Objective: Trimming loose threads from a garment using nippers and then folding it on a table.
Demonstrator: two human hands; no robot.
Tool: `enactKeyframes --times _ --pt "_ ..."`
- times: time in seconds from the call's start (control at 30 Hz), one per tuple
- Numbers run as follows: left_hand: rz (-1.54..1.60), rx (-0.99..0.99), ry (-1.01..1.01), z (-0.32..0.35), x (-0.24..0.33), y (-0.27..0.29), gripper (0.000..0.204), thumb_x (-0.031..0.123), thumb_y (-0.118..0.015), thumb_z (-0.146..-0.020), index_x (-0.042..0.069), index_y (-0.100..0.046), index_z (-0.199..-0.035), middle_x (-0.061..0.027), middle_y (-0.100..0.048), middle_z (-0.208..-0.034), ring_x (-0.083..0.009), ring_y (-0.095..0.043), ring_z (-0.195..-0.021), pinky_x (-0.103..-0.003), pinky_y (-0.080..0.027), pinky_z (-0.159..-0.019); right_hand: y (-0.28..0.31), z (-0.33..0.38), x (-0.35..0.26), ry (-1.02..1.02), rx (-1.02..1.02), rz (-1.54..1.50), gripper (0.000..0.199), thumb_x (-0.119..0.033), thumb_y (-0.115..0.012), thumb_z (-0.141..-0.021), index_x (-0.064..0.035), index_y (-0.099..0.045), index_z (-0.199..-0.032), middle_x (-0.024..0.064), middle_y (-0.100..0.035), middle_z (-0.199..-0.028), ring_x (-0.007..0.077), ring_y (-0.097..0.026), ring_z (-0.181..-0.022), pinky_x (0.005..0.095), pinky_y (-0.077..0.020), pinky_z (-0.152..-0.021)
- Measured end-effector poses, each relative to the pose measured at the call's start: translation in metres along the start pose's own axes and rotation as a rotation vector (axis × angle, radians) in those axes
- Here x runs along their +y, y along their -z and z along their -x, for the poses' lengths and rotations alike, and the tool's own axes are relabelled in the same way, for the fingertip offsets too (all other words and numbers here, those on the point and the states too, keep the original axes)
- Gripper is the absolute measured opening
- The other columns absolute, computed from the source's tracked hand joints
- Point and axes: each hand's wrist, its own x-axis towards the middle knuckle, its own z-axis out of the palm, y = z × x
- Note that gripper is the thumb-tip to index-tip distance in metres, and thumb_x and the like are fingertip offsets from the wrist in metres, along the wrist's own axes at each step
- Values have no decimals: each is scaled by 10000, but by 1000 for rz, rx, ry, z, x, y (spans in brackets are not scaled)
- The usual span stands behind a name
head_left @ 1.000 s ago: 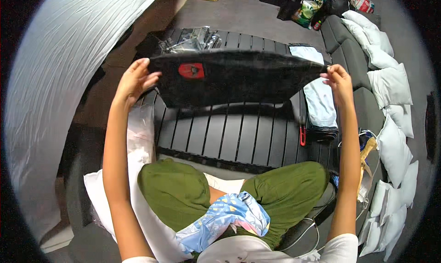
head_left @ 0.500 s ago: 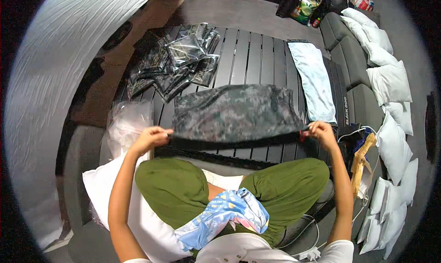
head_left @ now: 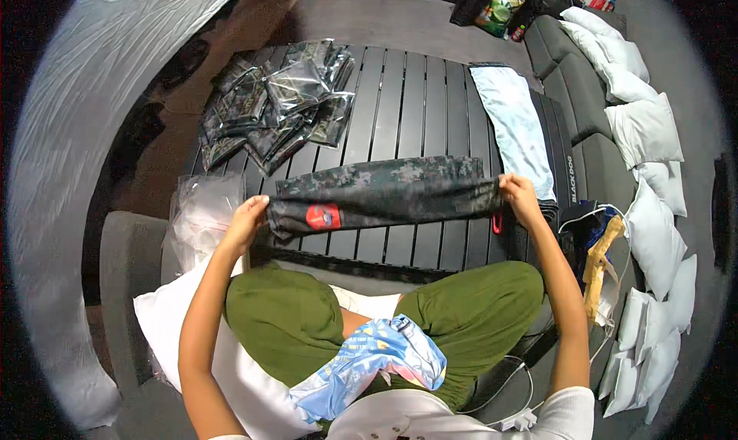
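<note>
Since half a second ago the camouflage garment (head_left: 384,194) has been folded narrower: it was a broad panel, and is now a long, slim band with a red patch showing near its left end. It lies stretched across the near part of the black slatted table (head_left: 407,94). The left hand (head_left: 247,215) pinches the band's left end and the right hand (head_left: 519,196) grips its right end, both clamped on the cloth and well apart. On the table's far left corner lies a heap of clear-bagged camouflage packs (head_left: 277,105), unchanged. A pale blue cloth (head_left: 515,125) lies along the table's right side.
</note>
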Motion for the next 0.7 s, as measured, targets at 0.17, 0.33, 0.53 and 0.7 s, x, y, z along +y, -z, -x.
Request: enactKeyframes --times 0.17,0.33,0.53,0.7 --pt "-270 220 -150 -57 -27 -5 192 251 -532 -837 64 -553 -875 25 -531 -685 -62 -459 -602 -207 -374 -547 -19 -60 23 297 207 241 53 -32 -455 -763 -47 -485 -722 -23 -434 -629 88 -426 -620 227 -362 -575" --pt "-442 407 -213 -67 -34 -20 290 271 -516 -839 -3 -534 -929 -63 -595 -781 -161 -539 -720 -275 -417 -705 -37 -63 9 311 273 514 76 28 -399 -732 -34 -431 -700 26 -420 -632 95 -397 -635 223 -339 -579" --pt "-622 605 -396 -71 -21 -33 264 273 -459 -868 20 -504 -931 -154 -579 -756 -256 -565 -695 -330 -422 -657 -48 -75 9 615 395 717 81 42 -396 -710 2 -465 -721 141 -482 -691 291 -482 -677 327 -386 -625" --pt "-751 608 -475 -69 -6 -50 246 272 -424 -883 37 -474 -936 -191 -585 -770 -362 -567 -714 -400 -418 -614 -57 -76 5 599 431 764 70 30 -408 -733 -7 -467 -735 149 -478 -745 326 -487 -731 374 -384 -624"
